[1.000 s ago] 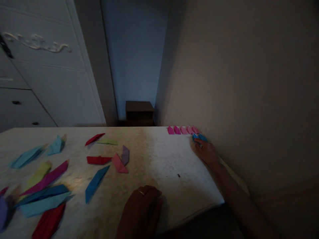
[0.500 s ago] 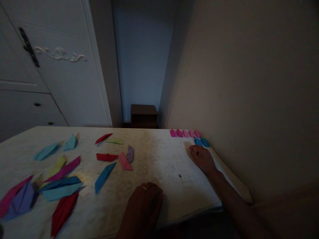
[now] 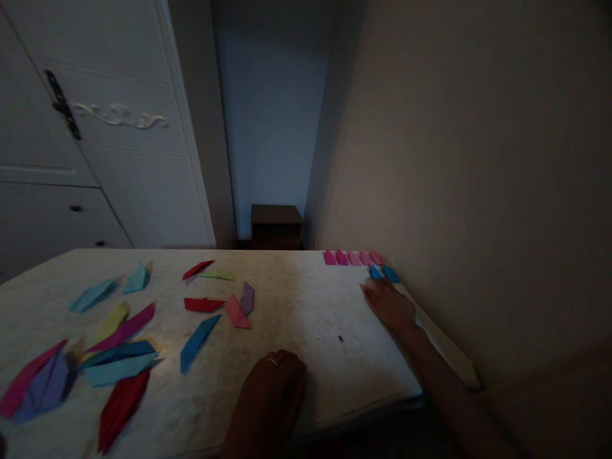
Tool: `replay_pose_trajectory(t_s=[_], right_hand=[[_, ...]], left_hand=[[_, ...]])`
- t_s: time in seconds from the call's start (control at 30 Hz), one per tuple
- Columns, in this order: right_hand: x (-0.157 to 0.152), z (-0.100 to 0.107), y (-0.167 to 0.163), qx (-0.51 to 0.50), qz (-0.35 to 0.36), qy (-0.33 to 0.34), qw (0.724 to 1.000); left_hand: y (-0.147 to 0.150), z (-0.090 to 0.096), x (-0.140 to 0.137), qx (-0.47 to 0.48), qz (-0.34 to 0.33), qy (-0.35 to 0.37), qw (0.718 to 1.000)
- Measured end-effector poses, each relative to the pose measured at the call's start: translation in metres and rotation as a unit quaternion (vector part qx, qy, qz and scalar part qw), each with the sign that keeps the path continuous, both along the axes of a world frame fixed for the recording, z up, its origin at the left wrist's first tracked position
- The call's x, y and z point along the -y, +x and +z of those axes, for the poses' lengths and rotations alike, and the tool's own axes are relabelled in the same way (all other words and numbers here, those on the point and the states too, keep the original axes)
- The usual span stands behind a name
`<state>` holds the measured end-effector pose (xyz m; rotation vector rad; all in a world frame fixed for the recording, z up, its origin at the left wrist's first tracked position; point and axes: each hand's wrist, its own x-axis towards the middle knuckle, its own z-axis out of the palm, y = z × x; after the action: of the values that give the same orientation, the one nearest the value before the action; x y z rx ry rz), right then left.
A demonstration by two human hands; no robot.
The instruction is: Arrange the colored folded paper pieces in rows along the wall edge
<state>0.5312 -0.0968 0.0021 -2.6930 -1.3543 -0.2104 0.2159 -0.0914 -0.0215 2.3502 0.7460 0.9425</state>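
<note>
At the table's right side, my right hand [image 3: 391, 307] lies low with its thumb apart and fingers stretched forward. Its fingertips meet the near edge of two blue folded papers [image 3: 390, 273], partly covering the left one. Just behind these, several pink folded papers [image 3: 354, 258] stand side by side in a row along the far edge. My left hand [image 3: 275, 389], with a ring on one finger, rests on the table near the front edge. Its fingers are curled in, and no paper shows in them. A blue folded paper [image 3: 199, 343] lies to its left.
Loose folded papers cover the left of the white table [image 3: 296, 299], among them a red one [image 3: 123, 411], a purple one [image 3: 43, 389] and a light blue one [image 3: 93, 294]. A wall [image 3: 454, 191] borders the right side; a white cabinet [image 3: 134, 178] stands behind left.
My right hand's fingers have straightened and reached forward onto the blue papers, which they now partly cover. My left hand stays in place. The view has shifted slightly.
</note>
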Motion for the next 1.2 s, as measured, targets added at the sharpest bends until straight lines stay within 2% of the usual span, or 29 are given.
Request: replay_pose_trajectory(t_s=[0.27, 0.47, 0.57, 0.7, 0.93, 1.1, 1.2], right_hand=[[-0.002, -0.004, 0.010, -0.001, -0.021, 0.022, 1.000], [0.003, -0.007, 0.004, 0.003, 0.004, 0.078, 0.997], [0.003, -0.006, -0.008, -0.003, 0.042, 0.110, 0.993], [0.000, -0.004, -0.028, -0.036, 0.149, 0.107, 0.982], [-0.007, -0.005, -0.063, -0.129, 0.285, 0.110, 0.943], [-0.018, -0.004, -0.094, -0.122, 0.330, 0.065, 0.934], [-0.028, -0.004, -0.109, -0.091, 0.340, 0.059, 0.934]], left_hand=[[0.002, 0.001, 0.000, -0.005, 0.016, -0.005, 1.000], [0.003, 0.004, 0.001, -0.004, 0.017, -0.003, 1.000], [0.002, 0.005, 0.001, -0.005, 0.016, 0.004, 1.000], [0.002, 0.006, 0.002, -0.011, 0.009, 0.003, 1.000], [-0.003, 0.010, 0.004, -0.003, -0.012, -0.047, 0.999], [-0.033, 0.028, -0.002, 0.019, -0.067, -0.106, 0.992], [-0.063, 0.047, -0.013, 0.032, -0.034, -0.118, 0.992]])
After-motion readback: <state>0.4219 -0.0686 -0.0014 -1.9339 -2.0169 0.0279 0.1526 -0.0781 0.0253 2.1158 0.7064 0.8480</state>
